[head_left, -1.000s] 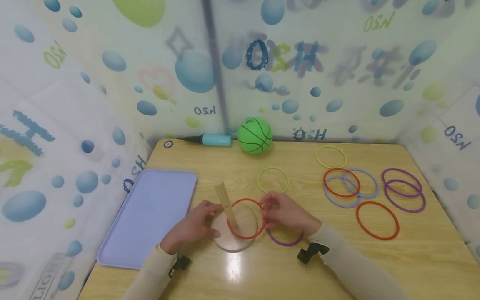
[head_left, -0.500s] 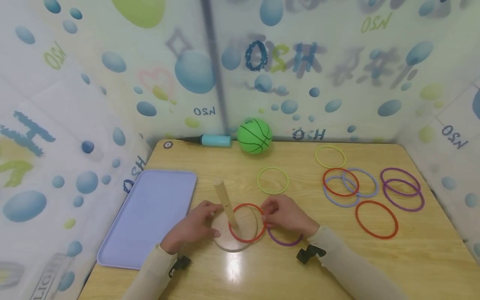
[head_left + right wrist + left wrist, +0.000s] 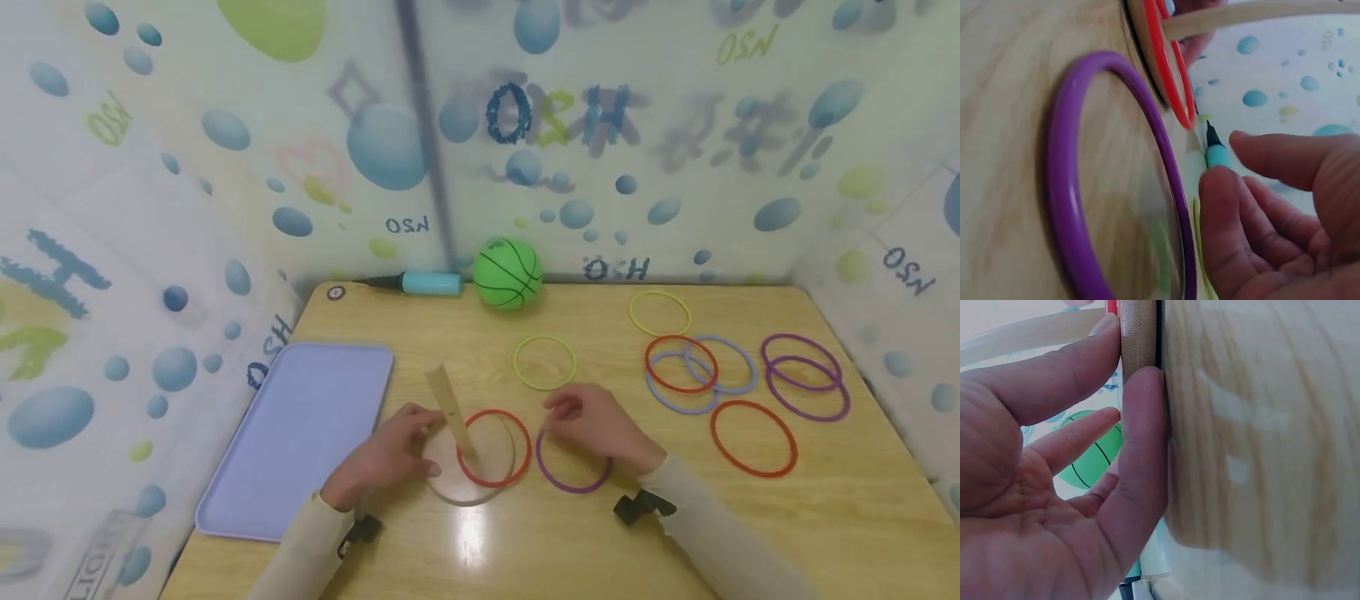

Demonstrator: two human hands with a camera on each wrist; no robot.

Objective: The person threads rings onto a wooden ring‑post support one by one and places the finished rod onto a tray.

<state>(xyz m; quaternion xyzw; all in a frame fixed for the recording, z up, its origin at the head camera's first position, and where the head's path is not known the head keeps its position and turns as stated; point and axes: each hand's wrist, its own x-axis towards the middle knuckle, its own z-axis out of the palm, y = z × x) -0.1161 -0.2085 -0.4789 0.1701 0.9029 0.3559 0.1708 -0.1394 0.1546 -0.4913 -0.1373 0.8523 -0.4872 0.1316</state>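
A round wooden base (image 3: 448, 479) with an upright peg (image 3: 447, 404) stands at the middle front of the table. My left hand (image 3: 386, 454) holds its left edge, thumb on top and a finger (image 3: 1144, 419) along the rim in the left wrist view. Encircling the peg, a red ring (image 3: 529, 454) lies on the base and overhangs its right side. My right hand (image 3: 596, 421) hovers apart from it, fingers loosely bent with nothing between thumb and fingertips. Below that hand, a purple ring (image 3: 573, 489) rests on the table, its far part hidden in the head view.
A lilac tray (image 3: 300, 433) lies at left. At the back are a cyan cylinder with a black tapered end (image 3: 431, 284) and a green ball (image 3: 507, 273). Beyond my right hand lies a yellow ring (image 3: 545, 388); several more red, blue, purple and yellow rings spread across the right.
My right hand has let go of the red ring and drawn back to the right. The ring has sunk lower around the peg. My left hand has stayed at the base.
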